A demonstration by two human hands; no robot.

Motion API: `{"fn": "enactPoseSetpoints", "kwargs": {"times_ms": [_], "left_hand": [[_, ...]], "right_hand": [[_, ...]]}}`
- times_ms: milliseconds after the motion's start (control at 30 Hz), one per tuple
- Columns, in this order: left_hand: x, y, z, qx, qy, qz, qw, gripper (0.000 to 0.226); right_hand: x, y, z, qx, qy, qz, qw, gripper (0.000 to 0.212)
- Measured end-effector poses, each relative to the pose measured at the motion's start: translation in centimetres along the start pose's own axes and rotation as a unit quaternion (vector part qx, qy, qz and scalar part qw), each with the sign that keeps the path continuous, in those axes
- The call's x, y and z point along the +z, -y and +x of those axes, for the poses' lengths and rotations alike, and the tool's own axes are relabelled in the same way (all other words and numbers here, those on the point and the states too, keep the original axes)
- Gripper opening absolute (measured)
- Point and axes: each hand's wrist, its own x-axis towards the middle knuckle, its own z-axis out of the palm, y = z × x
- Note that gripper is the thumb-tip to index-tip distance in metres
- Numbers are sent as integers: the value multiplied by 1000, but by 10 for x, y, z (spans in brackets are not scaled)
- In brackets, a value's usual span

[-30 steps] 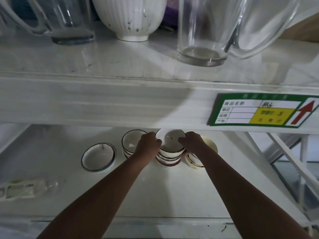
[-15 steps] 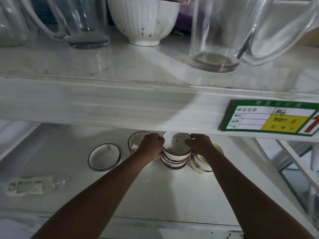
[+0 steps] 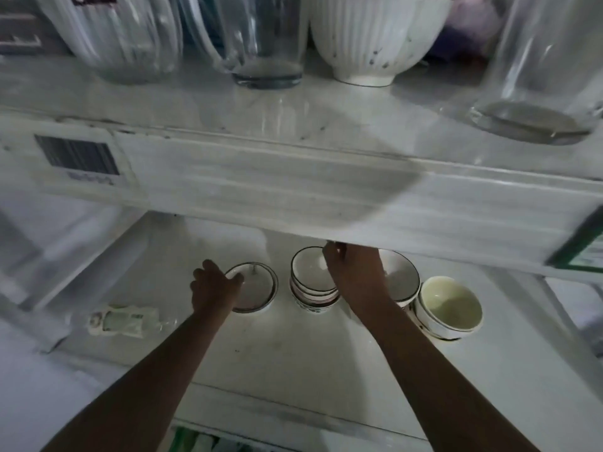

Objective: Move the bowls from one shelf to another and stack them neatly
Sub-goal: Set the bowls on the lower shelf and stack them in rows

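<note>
— Now, where are the hands?
— Beside the bowl stack [image 3: 314,282] on the lower shelf [image 3: 293,347]: left hand [image 3: 213,285] grips the shallow bowl [image 3: 256,287] leftward; right hand [image 3: 354,275] pinches the stack's rim.
— Advice?
— Probably steady the stack, lower the bowl centred.

We see bare lower shelf [image 3: 277,347] in front of the bowls [image 3: 315,285]. The upper shelf's edge [image 3: 293,194] hangs low above them, blocking the way up.

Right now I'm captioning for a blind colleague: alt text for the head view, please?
On a lower shelf, the left hand reaches a shallow bowl while the right hand touches a stack of bowls. Glassware stands on the shelf above.
</note>
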Motion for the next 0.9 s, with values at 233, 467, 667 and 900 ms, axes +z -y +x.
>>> {"fn": "enactPoseSetpoints", "kwargs": {"times_ms": [233,467,667,900], "left_hand": [[11,33,16,-72,139,-105,982,40],[4,39,21,16,165,2,986,35],[-2,44,12,134,235,83,959,28],[-3,47,1,196,274,106,936,33]], "right_hand": [[64,14,-47,-19,172,67,983,9],[108,-15,-72,225,276,212,910,12],[125,-18,-85,363,287,368,807,28],[138,-26,-104,411,242,431,766,44]]}}
